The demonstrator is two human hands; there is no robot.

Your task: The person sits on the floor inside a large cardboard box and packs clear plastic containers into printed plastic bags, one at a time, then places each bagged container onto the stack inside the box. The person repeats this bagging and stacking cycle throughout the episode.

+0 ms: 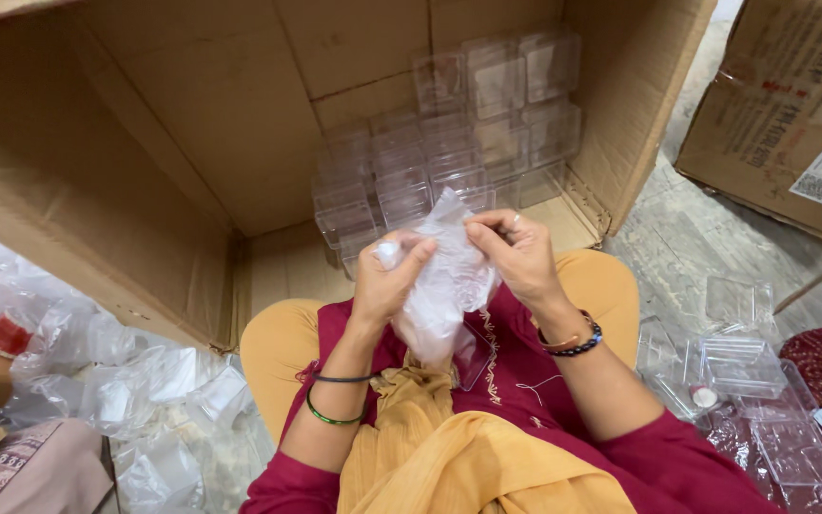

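My left hand (387, 282) and my right hand (518, 253) both pinch a crumpled clear plastic bag (444, 286) held up in front of my chest. The bag hangs down between my hands over my lap. Something clear seems to sit inside it, but I cannot tell what. Just beyond my hands, a big open cardboard box (192, 133) lies on its side. A stack of clear plastic boxes (449, 143) fills its back right corner.
A heap of crumpled clear plastic bags (126, 381) lies at my left with a small red lid (7, 336) among them. Loose clear plastic boxes (744, 366) sit on the floor at my right. A second taped cardboard carton (792, 105) stands at the far right.
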